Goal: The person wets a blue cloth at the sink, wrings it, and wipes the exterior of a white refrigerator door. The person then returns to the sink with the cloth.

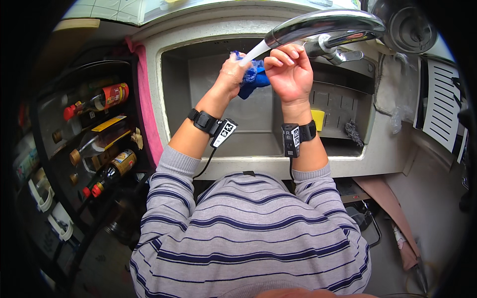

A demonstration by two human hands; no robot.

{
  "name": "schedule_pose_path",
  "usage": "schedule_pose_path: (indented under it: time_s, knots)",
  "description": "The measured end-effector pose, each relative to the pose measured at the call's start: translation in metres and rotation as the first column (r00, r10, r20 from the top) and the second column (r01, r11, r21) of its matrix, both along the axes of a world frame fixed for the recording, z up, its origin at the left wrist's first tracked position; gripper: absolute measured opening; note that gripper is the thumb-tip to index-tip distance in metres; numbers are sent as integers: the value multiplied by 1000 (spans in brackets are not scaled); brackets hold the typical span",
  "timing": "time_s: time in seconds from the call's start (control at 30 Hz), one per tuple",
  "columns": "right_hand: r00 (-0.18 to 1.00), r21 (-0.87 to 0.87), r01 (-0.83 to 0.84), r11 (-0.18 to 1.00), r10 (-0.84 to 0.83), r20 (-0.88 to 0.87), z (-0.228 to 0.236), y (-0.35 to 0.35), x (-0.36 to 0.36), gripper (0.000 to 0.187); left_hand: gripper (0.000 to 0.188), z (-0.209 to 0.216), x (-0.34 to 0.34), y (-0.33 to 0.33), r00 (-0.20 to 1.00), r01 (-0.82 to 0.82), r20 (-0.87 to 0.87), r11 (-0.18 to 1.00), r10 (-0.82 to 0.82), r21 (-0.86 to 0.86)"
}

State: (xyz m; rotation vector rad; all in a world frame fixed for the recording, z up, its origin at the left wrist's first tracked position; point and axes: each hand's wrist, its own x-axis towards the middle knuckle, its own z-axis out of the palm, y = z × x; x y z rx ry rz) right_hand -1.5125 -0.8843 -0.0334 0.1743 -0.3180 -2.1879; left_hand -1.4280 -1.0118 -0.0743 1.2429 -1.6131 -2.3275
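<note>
A wet blue cloth (254,83) hangs over the sink (248,141), gripped by my left hand (232,72). Water (254,52) streams from the curved chrome faucet (325,22) onto the cloth and the fingers of that hand. My right hand (292,77) is raised just right of the cloth, below the spout, palm showing and fingers loosely bent. Nothing shows in its grasp. Whether its fingertips brush the cloth I cannot tell. Black straps with small devices circle both my wrists.
A yellow sponge (318,119) and a grey scouring pad (353,132) lie in the right-hand sink section. Bottles (112,95) crowd a dark rack at left, beside a pink cloth (149,99). A white slotted panel (441,104) stands at right.
</note>
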Motion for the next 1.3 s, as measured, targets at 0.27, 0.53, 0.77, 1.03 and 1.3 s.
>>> schedule_pose_path:
  time_s: [0.27,0.53,0.77,1.03,1.3]
  knots:
    - [1000,34,-14,999,14,-5,-6,-2,6,21,22,10,6,0,980,36,-191,998,-47,-59]
    - [991,-24,-108,994,110,71,-15,-30,15,24,21,33,21,-15,957,55,-266,972,-117,-228]
    - [975,18,-200,980,198,102,-17,-53,28,26,21,31,38,-22,967,10,-246,975,-66,-221]
    - [971,158,-238,958,228,77,-48,-72,23,19,21,23,49,-27,982,-46,-189,966,-3,-254]
    - [942,470,-36,882,186,-278,-65,-81,25,36,17,17,54,-21,990,20,-129,948,-64,-317]
